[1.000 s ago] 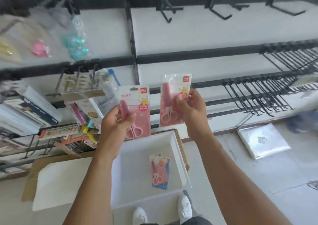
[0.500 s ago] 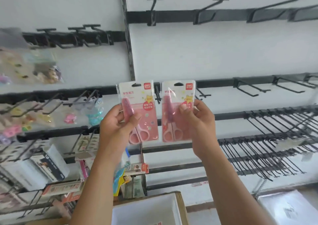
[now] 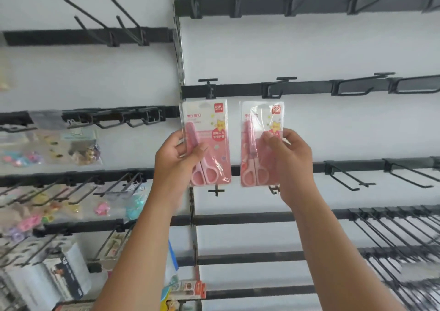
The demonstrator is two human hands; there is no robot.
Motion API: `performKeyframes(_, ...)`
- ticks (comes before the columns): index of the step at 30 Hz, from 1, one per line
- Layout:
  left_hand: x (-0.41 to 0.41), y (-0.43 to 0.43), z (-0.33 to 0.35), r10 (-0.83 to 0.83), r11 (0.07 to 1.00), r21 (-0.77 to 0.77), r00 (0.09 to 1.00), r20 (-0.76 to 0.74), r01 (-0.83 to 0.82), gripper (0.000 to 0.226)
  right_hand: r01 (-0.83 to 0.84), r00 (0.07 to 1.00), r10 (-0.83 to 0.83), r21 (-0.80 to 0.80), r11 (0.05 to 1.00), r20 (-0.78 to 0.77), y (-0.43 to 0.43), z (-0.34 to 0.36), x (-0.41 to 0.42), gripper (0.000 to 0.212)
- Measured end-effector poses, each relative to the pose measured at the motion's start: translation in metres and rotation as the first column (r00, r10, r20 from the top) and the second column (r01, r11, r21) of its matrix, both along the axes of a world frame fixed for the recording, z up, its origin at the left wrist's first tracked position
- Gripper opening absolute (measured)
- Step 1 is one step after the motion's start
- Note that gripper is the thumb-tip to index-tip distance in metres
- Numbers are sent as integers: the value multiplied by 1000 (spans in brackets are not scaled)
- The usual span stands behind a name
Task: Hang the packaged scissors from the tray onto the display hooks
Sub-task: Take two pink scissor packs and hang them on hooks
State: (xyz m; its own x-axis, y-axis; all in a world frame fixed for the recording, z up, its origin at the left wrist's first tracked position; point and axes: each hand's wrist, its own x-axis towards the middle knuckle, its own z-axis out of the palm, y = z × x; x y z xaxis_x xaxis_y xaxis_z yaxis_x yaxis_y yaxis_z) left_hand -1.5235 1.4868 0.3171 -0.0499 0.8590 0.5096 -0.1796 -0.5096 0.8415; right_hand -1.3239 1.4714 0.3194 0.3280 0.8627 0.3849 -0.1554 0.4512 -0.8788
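My left hand (image 3: 177,159) grips a pink packaged pair of scissors (image 3: 209,129) by its lower left side and holds it upright. Its top edge sits just below a black display hook (image 3: 208,87) on the wall rail. My right hand (image 3: 289,162) grips a second pink scissors pack (image 3: 257,129) by its right side, upright too. That pack's top lies a little under another hook (image 3: 278,87). Neither pack is on a hook. The tray is out of view.
Black rails with bare hooks (image 3: 352,89) run across the white wall above, right and below. Dense rows of long hooks (image 3: 392,237) fill the lower right. Small bagged trinkets (image 3: 71,148) and boxed stationery (image 3: 64,275) hang at the left.
Both hands have raised the two packs from over the tray up to the wall rail and moved them apart. The view has tilted upward, so the tray has dropped out of sight.
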Motion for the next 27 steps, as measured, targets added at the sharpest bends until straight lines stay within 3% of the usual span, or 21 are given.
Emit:
performKeyframes(7, 8, 15, 18, 32, 997, 69, 999, 17, -33, 28, 24, 1000, -24, -1, 1000, 3, 14, 13, 13, 8)
performKeyframes(27, 33, 42, 14, 236, 970, 69, 972, -1, -235, 27, 81, 996, -80, 19, 997, -50, 32, 16, 41, 14)
